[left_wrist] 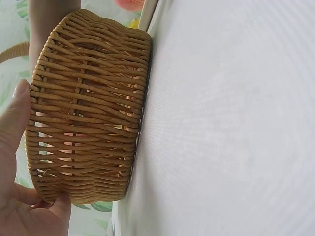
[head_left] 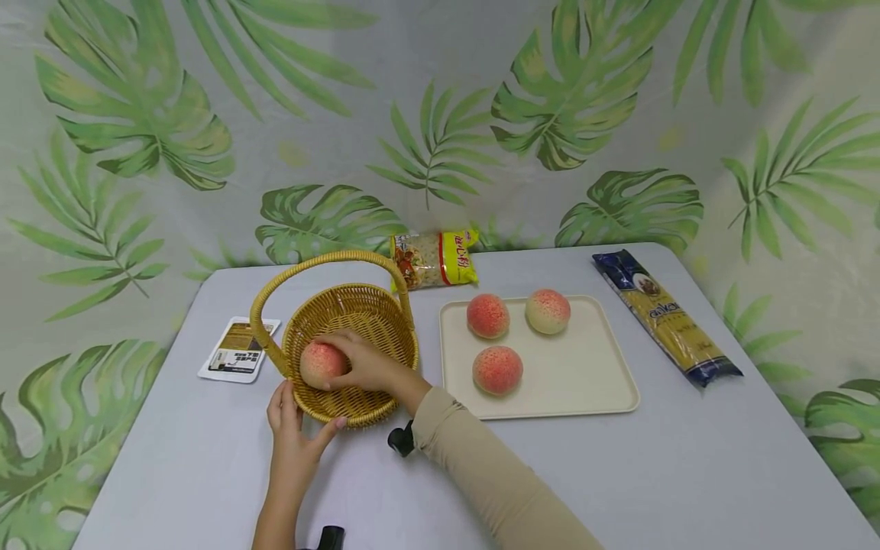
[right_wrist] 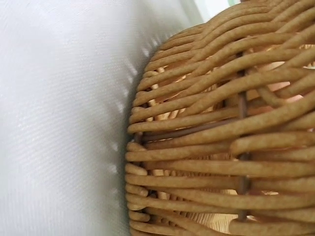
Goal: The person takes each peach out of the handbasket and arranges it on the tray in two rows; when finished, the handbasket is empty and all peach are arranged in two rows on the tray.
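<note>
A woven wicker basket (head_left: 386,325) with a tall arched handle stands on the left half of the table. My left hand (head_left: 292,441) holds its near-left rim; in the left wrist view, thumb and fingers of that hand (left_wrist: 15,199) lie spread along the basket wall (left_wrist: 88,108). Inside the basket, my right hand (head_left: 364,365) grips a pink-and-cream peach (head_left: 321,364) from above and the right, near the left wall. The right wrist view shows mostly the woven side (right_wrist: 221,152); the right hand itself is hidden there.
Right of the basket lies a cream tray (head_left: 577,370) bearing three peaches (head_left: 498,370). Behind stands a yellow-and-clear food bag (head_left: 440,260). A blue-ended pasta packet (head_left: 663,315) lies far right, a white-and-brown pouch (head_left: 237,353) left of the basket. A leaf-patterned cloth hangs behind.
</note>
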Motion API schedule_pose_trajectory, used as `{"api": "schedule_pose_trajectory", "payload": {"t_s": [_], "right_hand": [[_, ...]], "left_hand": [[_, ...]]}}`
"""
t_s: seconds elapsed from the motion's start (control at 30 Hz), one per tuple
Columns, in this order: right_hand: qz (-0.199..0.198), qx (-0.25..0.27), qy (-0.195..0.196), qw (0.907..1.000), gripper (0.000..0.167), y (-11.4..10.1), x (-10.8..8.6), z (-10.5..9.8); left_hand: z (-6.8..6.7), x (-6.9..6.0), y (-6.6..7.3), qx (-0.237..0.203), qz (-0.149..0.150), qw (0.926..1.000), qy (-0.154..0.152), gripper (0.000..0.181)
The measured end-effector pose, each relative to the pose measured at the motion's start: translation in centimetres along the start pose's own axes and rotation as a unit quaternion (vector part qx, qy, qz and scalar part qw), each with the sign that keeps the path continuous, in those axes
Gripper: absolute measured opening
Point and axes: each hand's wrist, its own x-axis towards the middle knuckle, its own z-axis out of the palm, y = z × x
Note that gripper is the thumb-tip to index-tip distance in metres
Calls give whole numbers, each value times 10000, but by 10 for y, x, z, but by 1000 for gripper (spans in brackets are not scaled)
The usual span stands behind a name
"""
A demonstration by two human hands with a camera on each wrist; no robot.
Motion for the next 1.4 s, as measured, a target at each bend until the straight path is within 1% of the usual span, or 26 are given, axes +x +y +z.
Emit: {"api": "schedule_pose_trajectory", "payload": {"t_s": [0.1, 0.2, 0.43, 0.6, 0.67, 0.77, 0.93, 1.1, 1.17, 1.3, 1.4], "right_hand": [[-49, 121, 0, 9999, 69, -1, 0, 1], [-12, 187, -2, 9998, 68, -2, 0, 1], [-7, -82, -102, 9999, 73, -3, 0, 1], [0, -88, -73, 9999, 73, -3, -2, 1], [-15, 3, -14, 10000, 73, -4, -3, 0], [-106, 273, 129, 9995, 72, -5, -6, -2], [-389, 688, 452, 9958, 71, -6, -15, -8], [-601, 1027, 868, 9891, 71, -10, -33, -20], [-738, 1154, 1066, 9848, 72, -13, -42, -28], [-1014, 1631, 1436, 9708, 72, -29, -68, -53], [-1068, 1945, 1742, 9594, 70, -38, -91, -72]], "left_hand": [[0, 0, -1, -10, -3, 10000, -18, 103], [-1, 0, 0, -9, -27, 10000, -44, 103], [-2, 1, -2, 62, -149, 9999, -45, 103], [-2, 1, -4, -38, -85, 10000, -22, 102], [-1, 0, -4, -29, -50, 10000, -7, 101], [-1, 0, -3, -19, -1, 10000, 14, 101], [0, -1, -4, 10, 69, 10000, 30, 102], [0, -2, -4, 14, 83, 10000, 23, 103], [-1, -2, -4, 50, -32, 10000, 9, 103], [0, 0, -4, 135, -112, 9998, 3, 104], [1, 0, -5, 128, -83, 9999, 21, 105]]}}
